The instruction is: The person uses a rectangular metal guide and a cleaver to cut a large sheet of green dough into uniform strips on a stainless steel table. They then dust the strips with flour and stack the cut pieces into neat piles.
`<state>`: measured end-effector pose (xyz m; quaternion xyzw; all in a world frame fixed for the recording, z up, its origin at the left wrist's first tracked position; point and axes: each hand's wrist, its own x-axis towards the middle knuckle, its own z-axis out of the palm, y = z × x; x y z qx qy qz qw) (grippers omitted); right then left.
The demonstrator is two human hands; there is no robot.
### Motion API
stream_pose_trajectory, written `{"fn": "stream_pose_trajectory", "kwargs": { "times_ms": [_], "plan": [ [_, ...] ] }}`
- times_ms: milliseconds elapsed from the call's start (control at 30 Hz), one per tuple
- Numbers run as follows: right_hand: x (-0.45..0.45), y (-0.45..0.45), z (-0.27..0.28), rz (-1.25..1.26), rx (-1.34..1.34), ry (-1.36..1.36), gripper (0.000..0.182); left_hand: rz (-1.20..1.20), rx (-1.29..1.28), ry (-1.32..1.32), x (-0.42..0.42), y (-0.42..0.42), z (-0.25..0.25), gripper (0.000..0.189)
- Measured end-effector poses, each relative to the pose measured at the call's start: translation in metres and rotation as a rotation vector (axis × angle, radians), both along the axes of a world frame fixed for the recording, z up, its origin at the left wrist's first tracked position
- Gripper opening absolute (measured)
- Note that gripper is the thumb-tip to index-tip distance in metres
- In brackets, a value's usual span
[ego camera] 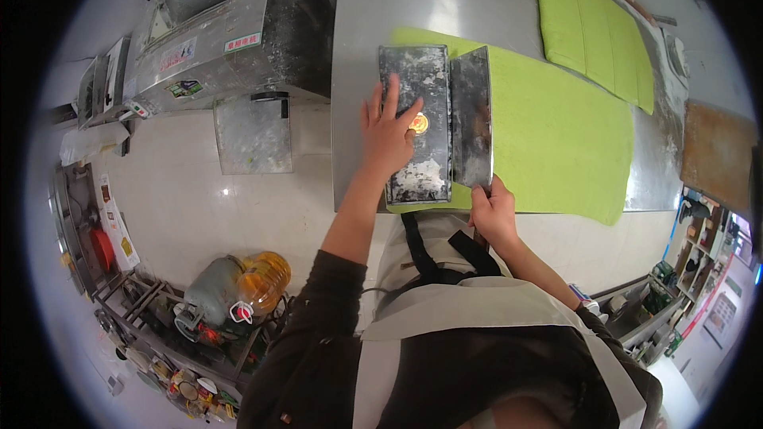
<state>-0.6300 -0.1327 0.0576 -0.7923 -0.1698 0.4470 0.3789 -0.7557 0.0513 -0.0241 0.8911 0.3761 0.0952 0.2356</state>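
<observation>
Sheets of green dough [560, 137] lie flat on a steel worktable [381, 0]. A long dark, worn metal slab [417, 179], with a round yellow sticker on its top, rests on the left part of the near sheet. My left hand [387, 137] is spread flat on this slab, fingers apart. Right beside it stands a broad cleaver-like blade [472, 119], its face dark and spotted. My right hand [493, 208] is closed round the handle at the blade's near end. The blade's lower edge meets the dough next to the slab; how deep it goes cannot be told.
A folded green sheet [596, 30] lies at the table's far right. Left of the table stands a metal machine [202, 53]. A gas cylinder [214, 289] and a large bottle of yellow oil [264, 280] stand at the lower left. A brown board [715, 161] is at the right.
</observation>
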Motion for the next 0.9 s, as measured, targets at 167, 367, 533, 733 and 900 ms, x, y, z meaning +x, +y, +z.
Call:
{"fn": "stream_pose_trajectory", "kwargs": {
  "times_ms": [167, 367, 533, 733, 900],
  "plan": [
    [0.012, 0.015, -0.015, 0.049, 0.06, -0.244, 0.018, -0.131, -0.138, 0.111, -0.001, 0.019, 0.0, 0.066],
    [0.029, 0.06, -0.019, 0.097, 0.065, -0.36, 0.019, -0.102, -0.279, 0.004, 0.0, 0.019, -0.005, 0.086],
    [0.029, 0.071, -0.021, 0.123, 0.078, -0.368, 0.02, 0.009, -0.333, -0.161, 0.001, 0.023, -0.003, 0.115],
    [0.028, 0.071, -0.031, 0.215, 0.122, -0.469, 0.02, 0.034, -0.397, -0.28, -0.019, 0.047, -0.032, 0.111],
    [0.029, 0.074, -0.02, 0.182, 0.032, -0.368, 0.022, -0.031, -0.494, 0.031, -0.008, 0.059, 0.007, 0.113]
  ]
}}
